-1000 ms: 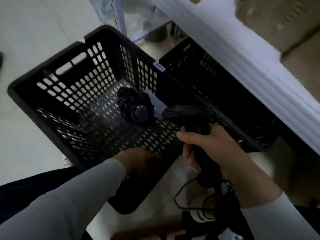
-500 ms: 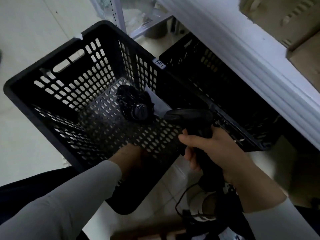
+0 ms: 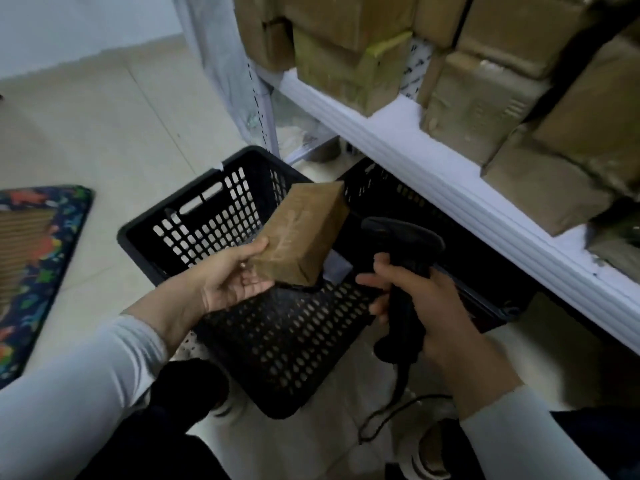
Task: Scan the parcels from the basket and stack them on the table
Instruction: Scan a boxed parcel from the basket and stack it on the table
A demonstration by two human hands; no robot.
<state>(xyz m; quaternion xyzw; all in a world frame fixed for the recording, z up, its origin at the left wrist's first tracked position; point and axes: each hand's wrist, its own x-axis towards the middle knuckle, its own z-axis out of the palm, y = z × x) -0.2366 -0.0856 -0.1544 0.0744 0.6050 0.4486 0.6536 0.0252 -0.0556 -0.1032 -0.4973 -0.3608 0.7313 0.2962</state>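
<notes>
Two hands work apart, each holding one thing. The right hand grips the handle of one black scanner, whose single cable trails down to the near floor. The left hand, palm up, holds one brown parcel tilted above the basket, just left of the scanner's head. A second black basket sits to the right, under the white table. One patterned mat lies at far left. Brown cartons crowd the tabletop, too tightly packed to count exactly.
</notes>
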